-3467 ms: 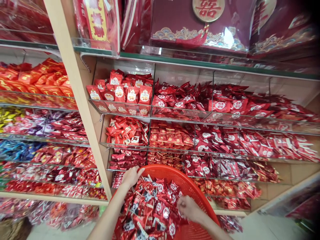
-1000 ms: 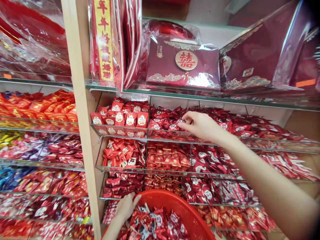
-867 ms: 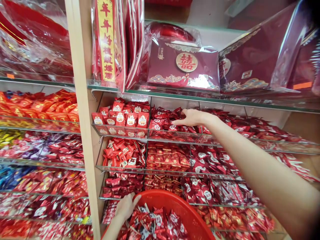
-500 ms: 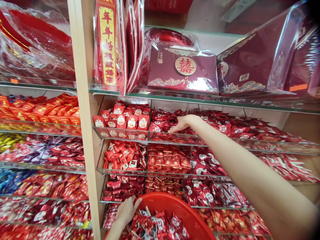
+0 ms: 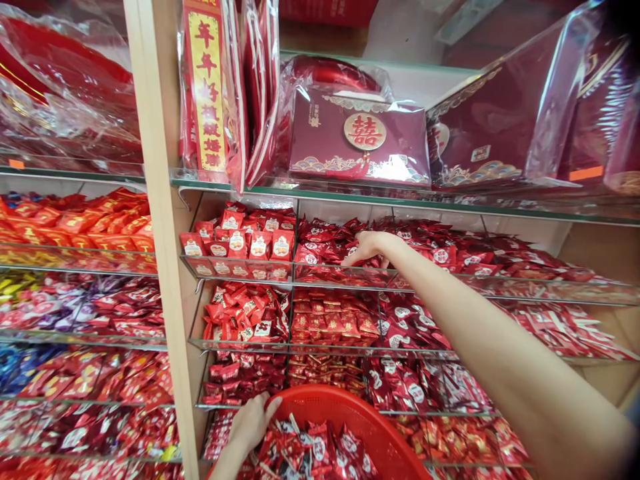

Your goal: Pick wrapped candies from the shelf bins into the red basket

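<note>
My left hand (image 5: 251,420) grips the left rim of a red plastic basket (image 5: 395,433), thumb over the edge. Inside the basket lies a heap of red wrapped candies (image 5: 320,447), some with white labels. My right hand (image 5: 373,247) reaches over the clear lip of an upper shelf bin, into dark red candy packets (image 5: 313,250). Its thumb points left and down, and its fingers curl among the packets, mostly hidden by the hand and the pile; which packets they hold cannot be made out.
Glass shelves (image 5: 310,189) with clear front lips and dividers hold several bins of wrapped candies. A pale wooden post (image 5: 163,267) splits off the left shelving. Above stand a maroon gift box (image 5: 320,140) and plastic-wrapped red goods. Packets with white labels (image 5: 260,245) fill the bin left of my right hand.
The whole view has shifted slightly, the shelves now lying a little further left. My right hand stays in the same bin, its fingers curled in more. My left hand keeps hold of the basket rim.
</note>
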A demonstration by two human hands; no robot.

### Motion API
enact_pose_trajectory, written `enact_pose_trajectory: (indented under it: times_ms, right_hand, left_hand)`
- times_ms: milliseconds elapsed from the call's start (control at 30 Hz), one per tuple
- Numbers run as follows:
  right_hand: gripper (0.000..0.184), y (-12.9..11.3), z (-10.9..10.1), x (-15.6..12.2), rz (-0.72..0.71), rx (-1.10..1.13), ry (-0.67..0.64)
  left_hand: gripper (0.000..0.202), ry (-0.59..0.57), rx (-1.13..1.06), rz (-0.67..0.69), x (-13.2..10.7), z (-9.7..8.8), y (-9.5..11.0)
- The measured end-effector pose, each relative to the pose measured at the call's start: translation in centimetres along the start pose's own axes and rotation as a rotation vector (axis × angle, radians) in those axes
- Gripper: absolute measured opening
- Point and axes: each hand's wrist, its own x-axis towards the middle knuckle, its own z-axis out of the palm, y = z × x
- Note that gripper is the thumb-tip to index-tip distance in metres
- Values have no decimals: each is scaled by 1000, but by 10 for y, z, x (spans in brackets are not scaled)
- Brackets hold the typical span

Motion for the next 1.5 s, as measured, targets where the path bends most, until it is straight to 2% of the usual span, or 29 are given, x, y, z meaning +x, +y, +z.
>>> enact_pose_trajectory:
  times_ms: [100,267,333,533,733,833,933,1033,1167,1267,1500]
  right_hand:
    - [99,-7,-8,-9,139,-106,-172]
    - [116,-22,-3,-14,160,-271,-128]
    - [118,-24,0,-14,170,-309,-100]
    - [104,-23,1,-19,171,-375,15]
    - [97,-33,7,-37,75,-471,241]
    - [73,-37,9,-43,46,-515,295]
    - [53,-36,9,-41,68,-490,179]
    - [54,-32,7,-32,118,-436,9]
    - [52,-28,5,-19,152,-418,-139]
    - [55,-29,5,-13,175,-421,-171]
    - [77,-25,-1,-1,175,-432,-135]
  left_hand:
    - [45,-1,-1,-2,-1,1,0]
    - [45,4,-6,0,-1,1,0]
    - [44,6,-9,3,0,0,0]
    - [43,5,-21,10,1,-1,0]
    - [45,0,-14,-8,-1,-1,1]
    - [44,-6,-3,-7,-2,-2,1]
    - [44,2,1,-2,-1,-2,1]
    - [46,18,2,5,-1,-1,1]
    - [48,31,-3,10,0,3,-1]
    - [49,41,-9,18,3,6,-4]
    - [48,37,14,11,4,8,-6]
